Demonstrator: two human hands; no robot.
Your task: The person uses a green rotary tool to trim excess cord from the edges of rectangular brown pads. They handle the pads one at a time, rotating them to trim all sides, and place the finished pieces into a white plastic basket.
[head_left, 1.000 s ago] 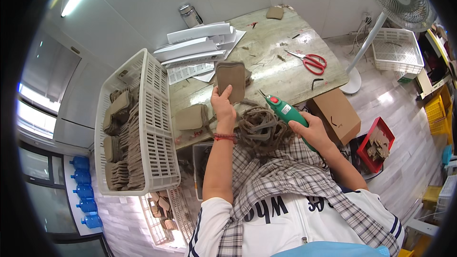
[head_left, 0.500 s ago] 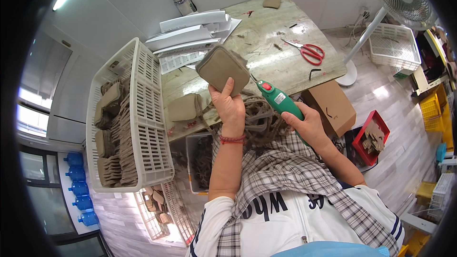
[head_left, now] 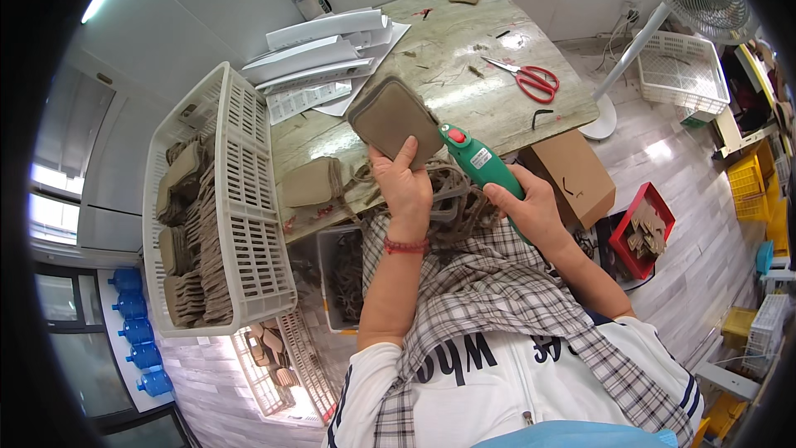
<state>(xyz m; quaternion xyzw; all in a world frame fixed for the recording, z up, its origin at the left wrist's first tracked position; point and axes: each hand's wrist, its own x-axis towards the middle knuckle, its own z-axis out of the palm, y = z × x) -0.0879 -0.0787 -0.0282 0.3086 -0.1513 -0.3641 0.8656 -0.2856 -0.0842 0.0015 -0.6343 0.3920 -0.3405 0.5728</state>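
fingers of left hand [head_left: 404, 192] clamp a brown pad [head_left: 398, 122], thumb on near face, others mostly hidden behind; fingers of right hand [head_left: 533, 206] wrap a green tool [head_left: 481, 164]. table [head_left: 454, 106] is largest: pad's held up over its near side, w/ white crate [head_left: 247, 143] to the left. tool prob. rigid, fairly light; best gripped mid-body. pad looks layered, prob. light, soft-ish w/ some give, not v. slippery or fragile; layers may splay if pinched at one point. best hold = lower corner, flat btwn thumb & fingers, rim free. tool's nose is at pad's right edge; can't tell if touching.
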